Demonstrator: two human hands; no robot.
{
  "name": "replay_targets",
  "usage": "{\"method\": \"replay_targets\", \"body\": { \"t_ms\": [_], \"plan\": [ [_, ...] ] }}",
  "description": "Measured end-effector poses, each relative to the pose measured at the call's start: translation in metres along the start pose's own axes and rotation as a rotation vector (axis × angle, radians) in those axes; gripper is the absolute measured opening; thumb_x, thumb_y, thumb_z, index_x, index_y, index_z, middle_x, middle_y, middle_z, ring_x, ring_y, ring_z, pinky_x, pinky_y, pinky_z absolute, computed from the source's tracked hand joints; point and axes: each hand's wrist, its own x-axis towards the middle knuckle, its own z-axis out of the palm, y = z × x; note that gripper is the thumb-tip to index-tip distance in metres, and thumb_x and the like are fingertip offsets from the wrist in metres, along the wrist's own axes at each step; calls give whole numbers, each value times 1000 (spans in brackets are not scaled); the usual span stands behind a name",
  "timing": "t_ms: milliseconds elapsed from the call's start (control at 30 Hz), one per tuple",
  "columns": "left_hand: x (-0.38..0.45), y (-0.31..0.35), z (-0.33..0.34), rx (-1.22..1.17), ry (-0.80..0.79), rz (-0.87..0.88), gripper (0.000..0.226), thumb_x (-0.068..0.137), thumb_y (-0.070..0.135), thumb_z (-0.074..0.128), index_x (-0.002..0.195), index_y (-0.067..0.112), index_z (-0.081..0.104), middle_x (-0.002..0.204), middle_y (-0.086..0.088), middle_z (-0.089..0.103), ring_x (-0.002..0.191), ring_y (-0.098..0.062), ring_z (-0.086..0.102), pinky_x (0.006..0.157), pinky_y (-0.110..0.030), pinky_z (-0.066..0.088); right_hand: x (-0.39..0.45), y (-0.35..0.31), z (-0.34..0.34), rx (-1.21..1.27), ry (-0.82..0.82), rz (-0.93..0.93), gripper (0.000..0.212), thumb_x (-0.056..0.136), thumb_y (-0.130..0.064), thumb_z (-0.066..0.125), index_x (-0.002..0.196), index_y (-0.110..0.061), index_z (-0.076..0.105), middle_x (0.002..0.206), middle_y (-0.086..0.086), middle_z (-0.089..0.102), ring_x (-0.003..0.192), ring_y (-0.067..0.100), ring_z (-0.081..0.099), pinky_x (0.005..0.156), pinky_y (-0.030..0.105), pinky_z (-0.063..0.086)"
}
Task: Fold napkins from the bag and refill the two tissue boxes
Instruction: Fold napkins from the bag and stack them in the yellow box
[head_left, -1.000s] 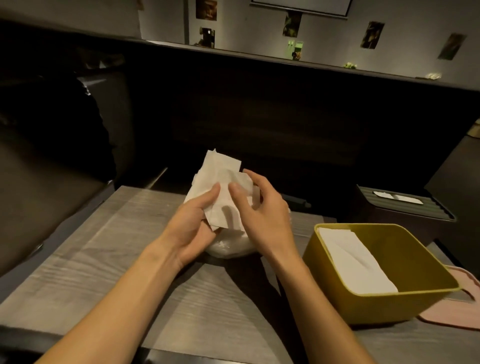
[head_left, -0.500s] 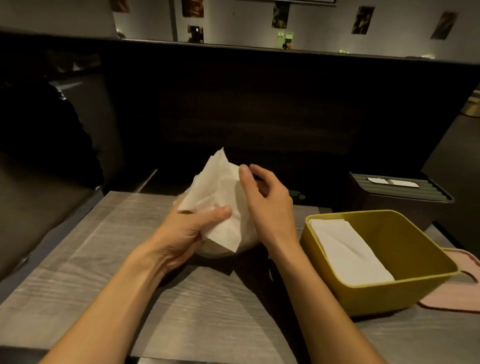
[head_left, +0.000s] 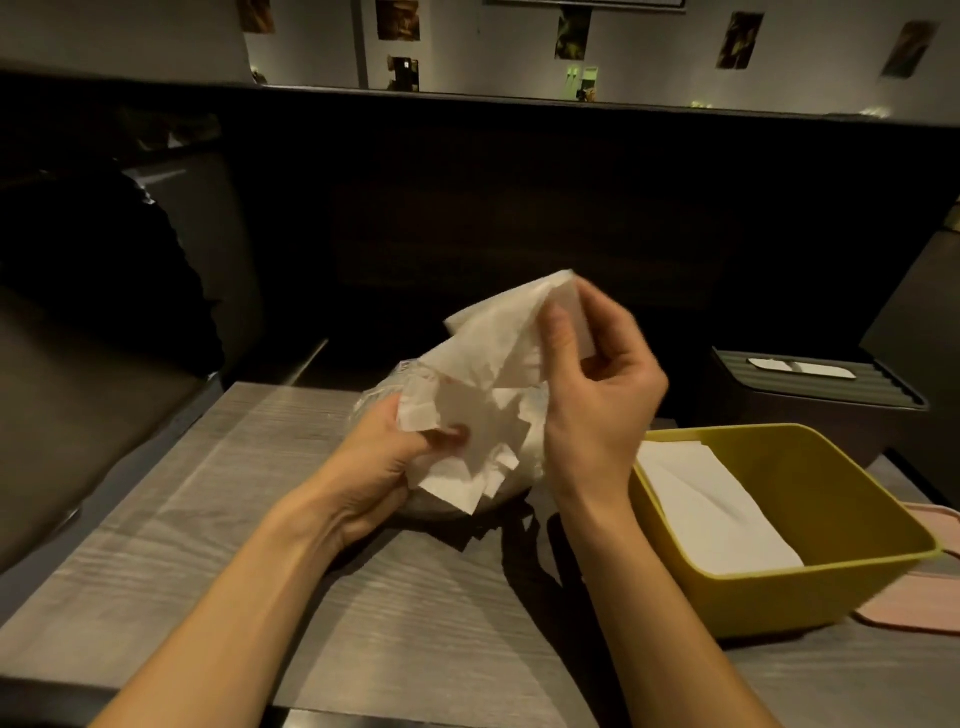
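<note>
Midway, the right hand (head_left: 597, 384) pinches a thin white paper napkin (head_left: 498, 332) by its top corner; the left hand (head_left: 384, 462) grips its lower end. Right of both grips, an open mustard-yellow plastic tissue box (head_left: 810, 587) holds folded napkins; the dark ribbed box (head_left: 810, 400) behind looks closed.

Open box (head_left: 810, 587) on the table (head_left: 218, 519), napkins (head_left: 711, 514) inside. Left of the box: bag (head_left: 379, 402), left hand (head_left: 379, 467) and right hand (head_left: 597, 395), both above the table with a napkin (head_left: 493, 353) between them, over the bag. Behind the box: lidded box (head_left: 810, 400). Right of the box, touching it: lid (head_left: 914, 603). Far left of the box: bench (head_left: 78, 395).
</note>
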Motion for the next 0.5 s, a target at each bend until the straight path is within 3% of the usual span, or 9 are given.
{"method": "replay_targets", "body": {
  "t_ms": [100,200,267,367,433,500],
  "plan": [
    [-2,6,3,-141,53,9,39,90,-4,63,126,12,64,117,-15,76,106,-29,74,90,-41,62,3,-6,-3,81,-50,30,27,99,-19,69,126,-21,68,117,-4,73,111,14,70,85,29,61],
    [-4,9,4,-268,43,23,31,84,4,65,114,10,70,102,-13,78,90,-22,76,78,-31,64,4,4,-2,-197,-276,165,28,96,-29,74,124,-30,72,114,-15,72,109,5,68,88,34,62],
    [-5,10,4,-282,33,10,31,84,14,67,115,11,71,97,-10,76,82,-16,74,69,-30,63,1,11,-1,-464,-349,144,31,94,-37,75,125,-37,69,115,-25,65,113,-3,60,90,18,56],
    [-4,9,3,-312,128,-60,36,95,29,64,128,13,68,115,-13,75,99,-23,75,83,-39,62,-1,10,0,-651,-333,110,35,95,-39,73,130,-33,66,114,-23,55,101,-26,43,78,-9,30],
    [-6,11,2,-339,97,-112,45,100,43,58,134,15,65,126,-17,72,116,-32,70,100,-50,55,-2,10,-1,-679,-316,79,36,95,-38,73,130,-31,66,112,-22,53,95,-43,27,76,-14,21],
    [-9,14,4,-325,48,-124,48,97,47,60,134,17,64,126,-16,72,119,-34,69,103,-53,52,-3,10,0,-697,-317,65,38,95,-39,73,131,-31,65,113,-22,52,94,-45,23,77,-14,20]
  ]
}}
